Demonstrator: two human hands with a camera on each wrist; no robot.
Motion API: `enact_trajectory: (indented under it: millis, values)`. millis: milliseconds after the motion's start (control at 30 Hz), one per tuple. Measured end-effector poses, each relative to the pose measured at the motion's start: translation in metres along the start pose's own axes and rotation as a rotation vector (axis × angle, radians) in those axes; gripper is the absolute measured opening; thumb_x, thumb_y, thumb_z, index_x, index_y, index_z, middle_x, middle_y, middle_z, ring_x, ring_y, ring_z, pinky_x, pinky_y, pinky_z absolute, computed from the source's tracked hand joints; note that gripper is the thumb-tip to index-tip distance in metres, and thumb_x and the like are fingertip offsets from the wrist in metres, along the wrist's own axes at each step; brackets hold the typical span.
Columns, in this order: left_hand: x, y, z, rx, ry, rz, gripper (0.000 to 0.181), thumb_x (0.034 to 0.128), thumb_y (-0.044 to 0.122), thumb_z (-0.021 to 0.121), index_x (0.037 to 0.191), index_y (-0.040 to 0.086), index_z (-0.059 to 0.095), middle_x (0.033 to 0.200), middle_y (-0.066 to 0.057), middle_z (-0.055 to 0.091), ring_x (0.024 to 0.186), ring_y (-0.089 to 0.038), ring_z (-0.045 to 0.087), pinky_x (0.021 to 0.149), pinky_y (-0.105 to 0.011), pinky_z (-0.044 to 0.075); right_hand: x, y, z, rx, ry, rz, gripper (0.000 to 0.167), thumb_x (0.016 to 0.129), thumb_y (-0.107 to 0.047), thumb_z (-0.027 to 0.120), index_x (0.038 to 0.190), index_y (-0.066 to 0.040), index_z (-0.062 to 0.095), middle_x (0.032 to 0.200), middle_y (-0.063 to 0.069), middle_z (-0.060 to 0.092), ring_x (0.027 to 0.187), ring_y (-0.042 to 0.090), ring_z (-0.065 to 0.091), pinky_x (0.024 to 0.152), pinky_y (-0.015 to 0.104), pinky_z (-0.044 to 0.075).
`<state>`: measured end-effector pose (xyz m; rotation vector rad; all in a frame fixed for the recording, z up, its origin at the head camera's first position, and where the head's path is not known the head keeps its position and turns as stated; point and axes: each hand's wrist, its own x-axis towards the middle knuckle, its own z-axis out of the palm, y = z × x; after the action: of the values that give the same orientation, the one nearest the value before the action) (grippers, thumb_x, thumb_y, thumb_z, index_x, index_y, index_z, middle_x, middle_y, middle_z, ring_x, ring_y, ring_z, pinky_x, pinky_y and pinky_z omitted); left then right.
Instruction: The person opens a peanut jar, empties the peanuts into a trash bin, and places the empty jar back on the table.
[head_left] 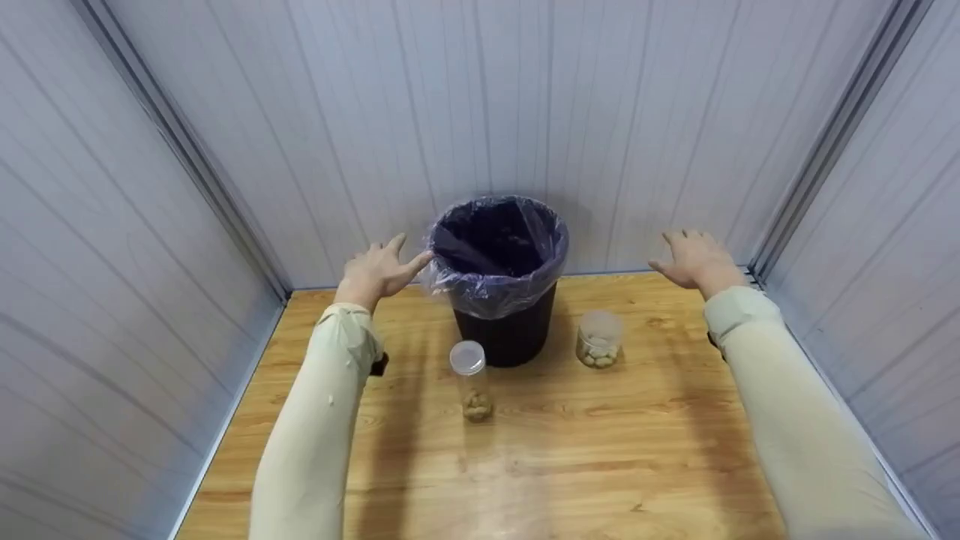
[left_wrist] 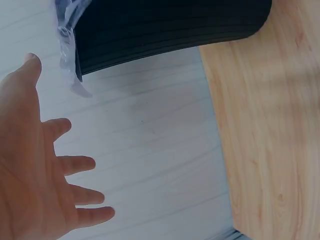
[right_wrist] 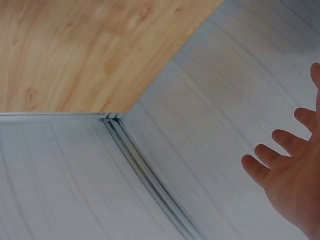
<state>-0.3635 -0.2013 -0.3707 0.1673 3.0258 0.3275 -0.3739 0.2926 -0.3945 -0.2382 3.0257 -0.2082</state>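
In the head view a black trash bin (head_left: 504,334) lined with a translucent purplish bag (head_left: 499,296) stands against the back wall. My left hand (head_left: 377,271) hovers just left of its rim, fingers spread, holding nothing; the left wrist view shows the same hand (left_wrist: 35,165) apart from the bag's edge. Out to the right, my right hand (head_left: 697,259) is raised with extended fingers and nothing in it. A tall clear jar (head_left: 472,382) with small pale pieces at its bottom stands before the bin. To the bin's right sits a shorter clear jar (head_left: 600,340) holding similar pieces.
The wood-grain tabletop (head_left: 585,465) is enclosed by pale panelled walls, a back wall (head_left: 480,97) and side walls (head_left: 97,315) left and right. Metal corner strips (head_left: 832,135) run up where the walls meet.
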Motion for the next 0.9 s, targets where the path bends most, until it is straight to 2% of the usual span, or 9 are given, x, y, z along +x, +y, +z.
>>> enact_trajectory:
  millis: [100, 233, 367, 433, 533, 667, 800, 900]
  values:
    - [-0.008, -0.013, 0.003, -0.019, 0.002, 0.017, 0.088, 0.0906, 0.076, 0.023, 0.156, 0.017, 0.022, 0.15, -0.027, 0.03, 0.134, -0.048, 0.03, 0.101, -0.067, 0.031, -0.002, 0.004, 0.016, 0.025, -0.03, 0.018, 0.073, 0.101, -0.046, 0.045, 0.149, 0.006, 0.025, 0.146, 0.039, 0.023, 0.132, 0.056, 0.021, 0.108, 0.066, 0.019]
    - [-0.018, -0.029, 0.008, -0.025, 0.002, 0.042, 0.086, 0.0922, 0.074, 0.023, 0.152, 0.013, 0.032, 0.146, -0.025, 0.04, 0.129, -0.046, 0.04, 0.098, -0.065, 0.036, -0.006, 0.008, 0.044, 0.008, -0.052, 0.026, 0.071, 0.101, -0.043, 0.046, 0.147, 0.008, 0.029, 0.143, 0.039, 0.028, 0.129, 0.056, 0.027, 0.105, 0.065, 0.025]
    - [-0.024, -0.041, 0.016, -0.049, -0.041, 0.048, 0.09, 0.0918, 0.075, 0.022, 0.143, 0.005, 0.046, 0.138, -0.024, 0.049, 0.123, -0.045, 0.047, 0.097, -0.062, 0.04, -0.007, 0.007, 0.077, -0.006, -0.093, 0.023, 0.067, 0.102, -0.041, 0.044, 0.145, 0.008, 0.031, 0.143, 0.038, 0.032, 0.128, 0.055, 0.033, 0.104, 0.064, 0.03]
    - [-0.027, -0.046, 0.021, -0.075, -0.069, 0.041, 0.092, 0.0913, 0.076, 0.021, 0.14, 0.003, 0.049, 0.137, -0.024, 0.051, 0.121, -0.045, 0.049, 0.097, -0.061, 0.04, -0.005, 0.005, 0.093, 0.021, -0.085, 0.011, 0.068, 0.103, -0.045, 0.039, 0.146, 0.006, 0.032, 0.143, 0.036, 0.033, 0.128, 0.054, 0.033, 0.104, 0.063, 0.031]
    - [-0.031, -0.051, 0.031, -0.115, -0.099, 0.028, 0.094, 0.0909, 0.076, 0.019, 0.141, 0.002, 0.048, 0.138, -0.024, 0.05, 0.122, -0.045, 0.048, 0.099, -0.062, 0.038, 0.001, -0.003, 0.115, 0.088, -0.009, -0.052, 0.073, 0.101, -0.054, 0.035, 0.149, 0.002, 0.03, 0.146, 0.034, 0.032, 0.13, 0.053, 0.032, 0.105, 0.064, 0.028]
    - [-0.04, -0.059, 0.05, -0.21, -0.117, 0.005, 0.096, 0.0912, 0.076, 0.019, 0.144, 0.0, 0.042, 0.143, -0.024, 0.044, 0.128, -0.046, 0.041, 0.104, -0.062, 0.032, 0.007, -0.014, 0.144, 0.171, 0.104, -0.157, 0.081, 0.096, -0.061, 0.043, 0.151, -0.004, 0.029, 0.148, 0.03, 0.032, 0.131, 0.052, 0.032, 0.106, 0.064, 0.027]
    - [-0.055, -0.065, 0.081, -0.341, -0.118, 0.0, 0.095, 0.0928, 0.074, 0.021, 0.144, -0.005, 0.039, 0.143, -0.027, 0.042, 0.13, -0.046, 0.039, 0.107, -0.06, 0.03, 0.005, -0.022, 0.166, 0.21, 0.132, -0.187, 0.081, 0.092, -0.058, 0.054, 0.15, -0.007, 0.034, 0.147, 0.029, 0.034, 0.131, 0.051, 0.033, 0.105, 0.065, 0.029]
    - [-0.07, -0.066, 0.105, -0.422, -0.113, 0.0, 0.093, 0.0942, 0.071, 0.023, 0.143, -0.007, 0.04, 0.141, -0.028, 0.044, 0.129, -0.045, 0.04, 0.106, -0.058, 0.032, 0.004, -0.025, 0.173, 0.21, 0.1, -0.168, 0.078, 0.091, -0.056, 0.058, 0.149, -0.009, 0.037, 0.146, 0.029, 0.035, 0.131, 0.05, 0.034, 0.101, 0.066, 0.032]
